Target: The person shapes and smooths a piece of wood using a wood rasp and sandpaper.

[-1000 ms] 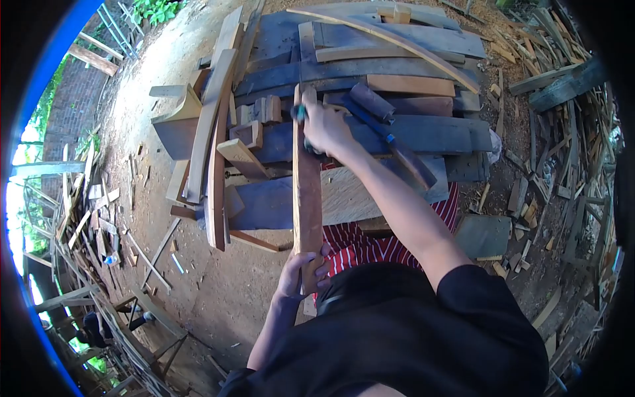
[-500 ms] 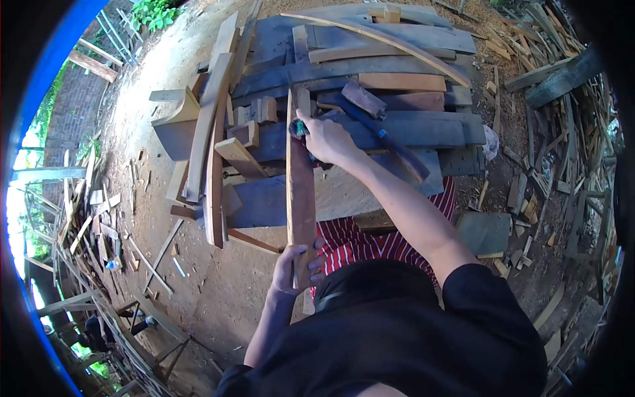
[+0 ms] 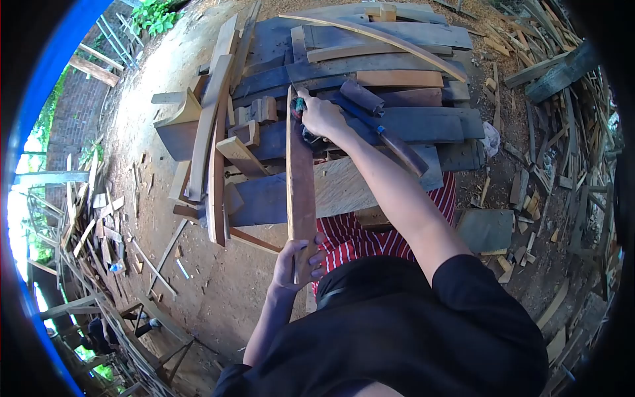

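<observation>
A long reddish-brown board [image 3: 301, 192] with a pale edge points away from me over the stacked planks. My left hand [image 3: 297, 263] is wrapped round its near end. Up at the far end, my right hand [image 3: 321, 118] grips a small dark tool with a green part [image 3: 297, 107], held against the board; its exact shape is hidden by the fingers. Just right of that hand lie a dark cylindrical wooden piece [image 3: 362, 98] and a blue tool with a dark handle [image 3: 405, 151].
Dark planks [image 3: 423, 126] are stacked ahead. Long strips [image 3: 210, 126] and small blocks [image 3: 246, 133] lie at the left. Scrap wood covers the ground on both sides. A grey-green panel [image 3: 486, 231] lies at the right. Another person [image 3: 100, 334] is at the far lower left.
My right hand has moved slightly away from me along the board, with the small tool. My left hand still holds the near end.
</observation>
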Demonstrator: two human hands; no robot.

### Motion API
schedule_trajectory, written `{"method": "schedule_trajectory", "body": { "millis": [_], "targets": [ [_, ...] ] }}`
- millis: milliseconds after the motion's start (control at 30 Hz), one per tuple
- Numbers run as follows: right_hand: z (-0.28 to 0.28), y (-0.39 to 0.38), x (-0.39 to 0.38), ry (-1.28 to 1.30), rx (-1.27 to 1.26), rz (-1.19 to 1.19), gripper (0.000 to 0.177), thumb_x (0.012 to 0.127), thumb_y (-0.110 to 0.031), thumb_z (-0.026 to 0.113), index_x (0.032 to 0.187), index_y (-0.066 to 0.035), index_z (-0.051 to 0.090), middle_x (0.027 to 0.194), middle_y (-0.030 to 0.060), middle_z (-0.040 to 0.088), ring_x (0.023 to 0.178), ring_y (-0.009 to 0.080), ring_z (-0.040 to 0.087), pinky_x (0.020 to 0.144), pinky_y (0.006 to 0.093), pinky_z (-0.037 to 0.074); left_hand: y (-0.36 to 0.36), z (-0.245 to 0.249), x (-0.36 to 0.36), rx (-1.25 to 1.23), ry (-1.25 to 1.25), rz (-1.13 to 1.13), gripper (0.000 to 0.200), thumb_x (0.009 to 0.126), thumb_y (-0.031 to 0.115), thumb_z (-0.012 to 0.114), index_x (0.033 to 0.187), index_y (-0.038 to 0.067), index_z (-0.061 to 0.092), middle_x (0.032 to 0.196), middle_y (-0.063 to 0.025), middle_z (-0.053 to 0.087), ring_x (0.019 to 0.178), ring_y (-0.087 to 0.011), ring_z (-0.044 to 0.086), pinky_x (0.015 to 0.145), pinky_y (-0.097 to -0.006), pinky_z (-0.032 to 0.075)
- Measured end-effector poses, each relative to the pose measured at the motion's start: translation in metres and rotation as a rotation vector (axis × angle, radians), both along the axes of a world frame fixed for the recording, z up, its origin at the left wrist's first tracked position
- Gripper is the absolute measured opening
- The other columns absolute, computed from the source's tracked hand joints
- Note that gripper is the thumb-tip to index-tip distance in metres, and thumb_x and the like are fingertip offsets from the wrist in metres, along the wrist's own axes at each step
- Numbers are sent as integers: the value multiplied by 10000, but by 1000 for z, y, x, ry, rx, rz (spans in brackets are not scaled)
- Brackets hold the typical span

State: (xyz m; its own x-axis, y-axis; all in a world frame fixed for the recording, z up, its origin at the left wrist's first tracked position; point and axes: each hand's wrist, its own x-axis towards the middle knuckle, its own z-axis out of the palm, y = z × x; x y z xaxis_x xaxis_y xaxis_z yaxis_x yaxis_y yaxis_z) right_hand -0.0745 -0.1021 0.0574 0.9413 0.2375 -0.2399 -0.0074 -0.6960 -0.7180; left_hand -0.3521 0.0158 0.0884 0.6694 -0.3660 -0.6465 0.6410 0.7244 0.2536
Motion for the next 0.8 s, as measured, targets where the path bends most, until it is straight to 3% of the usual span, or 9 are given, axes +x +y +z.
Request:
{"method": "schedule_trajectory", "body": {
  "millis": [133, 167, 300, 333, 467, 500, 667, 733, 800],
  "targets": [
    [10, 8, -14, -17, 3, 25, 519, 868, -140, 459, 1383, -178, 418, 989, 276, 644, 925, 416, 641, 828, 520, 501, 1, -3, 2, -10, -30, 6, 345, 854, 232, 526, 1125, 44, 422, 983, -33, 462, 685, -112, 451, 519, -283, 416],
    [13, 8, -24, -16, -2, 129, 536, 872, -137, 455, 1402, -197, 395, 971, 279, 642, 911, 415, 643, 805, 507, 512, 0, -2, 1, -11, -20, 14, 357, 850, 248, 535, 1113, 28, 437, 964, -28, 467, 686, -113, 456, 512, -286, 417],
    [10, 8, -27, -150, -5, 31, 583, 868, -129, 483, 1429, -228, 359, 842, 266, 646, 781, 402, 655, 722, 494, 526, -1, 4, 2, 50, -16, 7, 359, 861, 246, 517, 1131, 31, 416, 977, -31, 447, 693, -110, 451, 502, -279, 413],
    [10, 4, -27, -159, -14, 67, 579, 872, -161, 529, 1426, -197, 363, 822, 217, 668, 837, 381, 666, 748, 482, 536, 4, -2, -1, 34, -21, -4, 365, 865, 252, 508, 1142, 38, 406, 990, -33, 443, 694, -112, 449, 501, -280, 412],
    [8, -12, -35, -106, -39, -17, 591, 881, -150, 517, 1441, -196, 333, 807, 240, 660, 791, 388, 668, 705, 484, 545, 6, -3, -2, -22, -30, 5, 367, 862, 258, 508, 1140, 41, 406, 995, -31, 437, 689, -111, 444, 499, -277, 410],
    [5, -13, -33, -206, -87, -54, 629, 877, -127, 522, 1457, -226, 301, 797, 248, 645, 734, 381, 653, 672, 490, 527, 6, -3, -2, -37, -26, 9, 365, 860, 259, 509, 1136, 42, 406, 993, -31, 433, 688, -110, 443, 497, -276, 409],
    [10, 1, -42, -127, -138, 36, 620, 875, -168, 526, 1453, -220, 307, 839, 269, 644, 785, 422, 649, 730, 506, 527, 8, -9, -5, -103, 9, 14, 361, 851, 255, 514, 1123, 45, 405, 988, -33, 418, 684, -111, 440, 489, -274, 406],
    [11, 1, -42, -130, -111, 1, 618, 877, -170, 522, 1454, -222, 304, 834, 272, 643, 785, 424, 648, 734, 506, 526, 7, -5, -3, -168, -5, 64, 459, 864, 164, 505, 1283, 108, 326, 1046, -63, 419, 692, -124, 442, 512, -277, 447],
    [10, -3, -42, -115, -118, -47, 607, 882, -177, 511, 1453, -217, 306, 831, 273, 643, 782, 427, 646, 743, 504, 525, 7, -7, -4, -191, 0, 77, 455, 865, 160, 503, 1282, 112, 325, 1047, -64, 417, 692, -124, 442, 512, -279, 448]
  ]
}}
